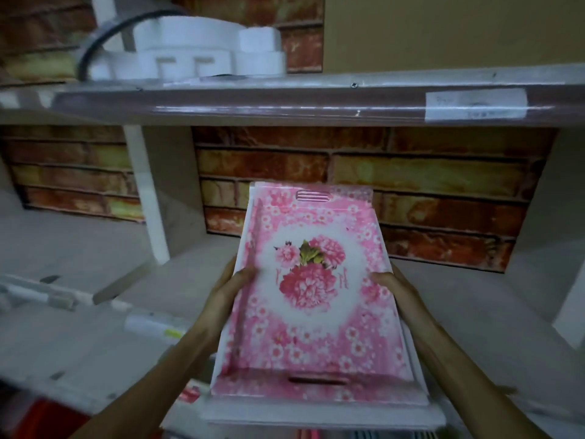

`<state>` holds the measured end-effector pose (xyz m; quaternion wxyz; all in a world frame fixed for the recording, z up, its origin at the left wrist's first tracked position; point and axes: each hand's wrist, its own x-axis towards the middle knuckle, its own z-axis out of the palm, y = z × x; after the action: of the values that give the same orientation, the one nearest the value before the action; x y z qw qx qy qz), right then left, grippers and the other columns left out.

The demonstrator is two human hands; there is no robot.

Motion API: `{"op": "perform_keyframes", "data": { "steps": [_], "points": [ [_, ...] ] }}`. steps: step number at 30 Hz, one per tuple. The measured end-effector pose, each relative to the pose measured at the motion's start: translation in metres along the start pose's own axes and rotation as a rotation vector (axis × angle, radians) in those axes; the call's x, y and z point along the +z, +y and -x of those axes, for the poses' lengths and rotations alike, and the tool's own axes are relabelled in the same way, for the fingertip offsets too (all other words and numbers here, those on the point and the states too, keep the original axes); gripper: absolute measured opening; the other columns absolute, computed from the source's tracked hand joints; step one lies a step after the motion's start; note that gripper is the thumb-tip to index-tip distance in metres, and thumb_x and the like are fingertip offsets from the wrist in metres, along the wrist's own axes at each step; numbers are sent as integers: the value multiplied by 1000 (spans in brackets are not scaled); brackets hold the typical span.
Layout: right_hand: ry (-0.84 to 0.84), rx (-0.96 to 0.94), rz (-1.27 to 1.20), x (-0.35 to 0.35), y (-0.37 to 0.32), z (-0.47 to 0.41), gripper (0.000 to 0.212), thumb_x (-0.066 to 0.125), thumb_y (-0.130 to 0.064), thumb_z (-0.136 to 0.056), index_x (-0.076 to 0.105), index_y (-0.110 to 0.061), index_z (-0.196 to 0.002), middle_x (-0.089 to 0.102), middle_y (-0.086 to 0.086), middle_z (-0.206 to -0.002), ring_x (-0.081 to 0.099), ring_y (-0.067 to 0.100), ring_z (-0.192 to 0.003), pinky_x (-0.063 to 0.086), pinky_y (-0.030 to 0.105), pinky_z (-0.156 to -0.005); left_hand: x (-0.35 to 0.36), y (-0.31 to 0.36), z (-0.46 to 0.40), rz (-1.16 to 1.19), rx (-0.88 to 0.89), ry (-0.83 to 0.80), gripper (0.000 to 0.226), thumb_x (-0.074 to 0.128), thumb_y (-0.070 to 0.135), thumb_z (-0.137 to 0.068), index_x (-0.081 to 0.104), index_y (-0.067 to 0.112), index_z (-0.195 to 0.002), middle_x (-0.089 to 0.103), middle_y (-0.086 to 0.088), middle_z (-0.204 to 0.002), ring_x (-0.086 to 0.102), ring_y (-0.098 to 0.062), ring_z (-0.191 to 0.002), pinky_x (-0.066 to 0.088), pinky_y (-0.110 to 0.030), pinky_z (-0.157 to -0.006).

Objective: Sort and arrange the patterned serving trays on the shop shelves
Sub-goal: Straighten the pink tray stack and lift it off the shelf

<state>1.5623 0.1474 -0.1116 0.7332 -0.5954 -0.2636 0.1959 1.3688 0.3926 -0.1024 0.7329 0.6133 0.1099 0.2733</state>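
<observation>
Both hands clamp the same stack of pink floral trays [311, 289], one on each long side: the left hand [226, 289] curls its fingers [245, 275] over the left rim onto the patterned face, and the right hand [391, 285] wraps the right rim, its thumb lying on the flowered border. So the grip on either side is closed round the tray edges, not spread flat. Between the two hands sits the top tray's white oval centre with a cluster of pink blooms and a few green leaves. Beyond the grip the stack rises, tilted up and away, to a slotted handle [311, 195] at its far end, and the staggered edges of further trays show behind the top one there and along the right side. Nearer than the grip, a second handle slot [318, 380] cuts the near wall of the top tray, and white tray edges stick out below it. Under and past the hands lies the pale lower shelf [468, 299], backed by a brick-patterned panel [411, 191]; whether the stack's far end touches that shelf cannot be told. Left of the grip a white upright post [145, 198] divides the shelving. Above the grip runs the upper shelf [285, 103], with a paper label [474, 104] taped on its front edge to the right, its writing too blurred to read, and white foam packing pieces [193, 52] lying on top to the left.
</observation>
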Motion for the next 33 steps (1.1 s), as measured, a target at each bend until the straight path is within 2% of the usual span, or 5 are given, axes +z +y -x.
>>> {"op": "perform_keyframes", "data": {
  "steps": [6, 14, 23, 29, 33],
  "points": [
    [-153, 10, -13, 54, 3, 14, 103, 86, -63, -41, 52, -35, -134, 70, 5, -118, 71, 32, -99, 54, 55, -88, -30, 30, 72, 24, 61, 140, 38, 53, 19, -94, 53, 28, -131, 73, -7, -110, 73, -28, -90, 59, -30, -63],
    [-372, -19, -44, 148, 11, 14, 53, 70, -37, -70, 62, -29, -122, 75, 2, -104, 73, 28, -91, 57, 42, -76, -94, 63, 136, 31, 97, 326, 42, 53, 15, -93, 50, 24, -134, 72, -11, -112, 72, -31, -92, 59, -34, -65],
    [-563, -11, -64, 296, 41, 4, 88, 83, -66, -42, 63, -35, -122, 69, 4, -120, 66, 32, -109, 47, 57, -99, -206, 90, 196, 23, 110, 550, 49, 62, 26, -87, 48, 27, -134, 68, -15, -117, 69, -39, -98, 58, -44, -74],
    [-585, -37, -42, 403, 56, 3, 54, 74, -47, -63, 65, -36, -115, 69, -5, -119, 60, 23, -118, 43, 48, -105, -293, 117, 216, 14, 112, 584, 39, 54, 25, -93, 48, 29, -132, 72, -14, -109, 72, -36, -87, 59, -39, -65],
    [-646, -38, -58, 461, 69, -5, 89, 80, -66, -52, 55, -37, -132, 64, -4, -129, 60, 23, -120, 42, 52, -106, -347, 132, 218, 15, 122, 587, 43, 55, 26, -92, 47, 30, -135, 66, -19, -119, 69, -41, -95, 59, -41, -68]
  ]
}}
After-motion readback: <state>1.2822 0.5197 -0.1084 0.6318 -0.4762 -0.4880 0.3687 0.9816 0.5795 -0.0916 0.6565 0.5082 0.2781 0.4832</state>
